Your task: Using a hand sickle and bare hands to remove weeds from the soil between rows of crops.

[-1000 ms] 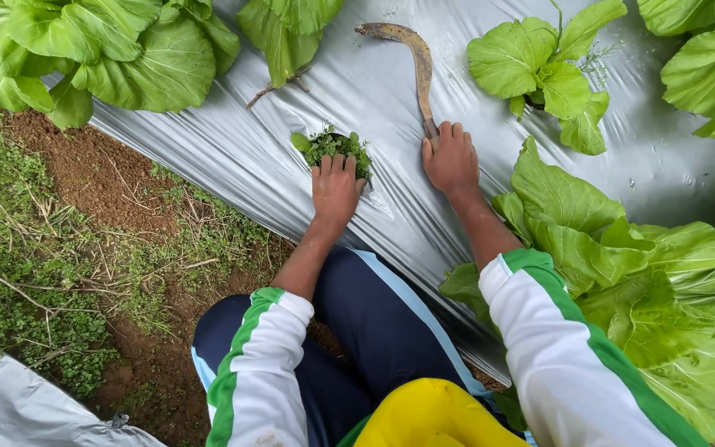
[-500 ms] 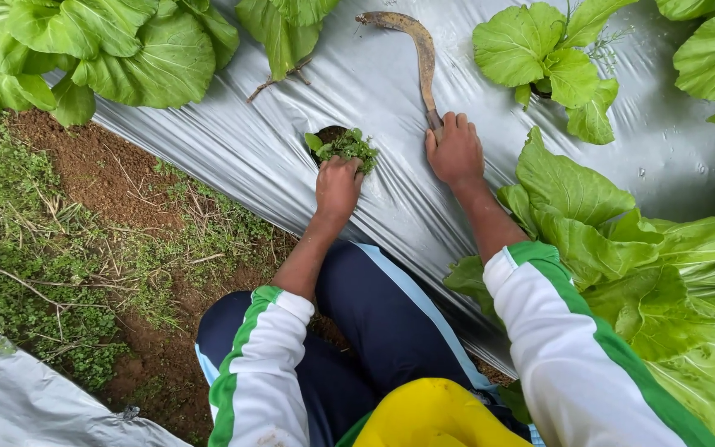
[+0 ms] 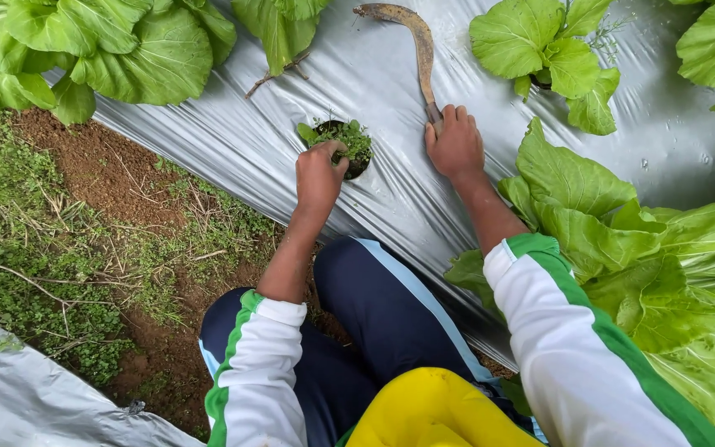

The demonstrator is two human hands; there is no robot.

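Nearest the camera are a yellow garment, dark blue trousers with a pale stripe [image 3: 391, 323] and white sleeves banded in green [image 3: 589, 339], the person crouching at the edge of a raised bed. To the left lies bare reddish-brown soil [image 3: 101, 174] with thin dry grass and low weeds.

Further out, the left hand [image 3: 318, 175] has its fingers curled down into a small round planting hole filled with tiny green weeds [image 3: 343, 141], pinching at the tuft; the hole lies just ahead of and slightly right of that hand, touching the fingertips. The right hand [image 3: 455, 145] is closed round the handle of a curved, rusty brown sickle [image 3: 417, 45], whose blade runs away from the person and arcs leftward at its tip. The sickle's handle sits just right of the hole, so both hands flank it closely.

All of this rests on glossy, wrinkled silver plastic mulch sheeting [image 3: 208, 141]. Broad, crinkled light-green leafy cabbages [image 3: 622, 240] crowd the right and far edges.
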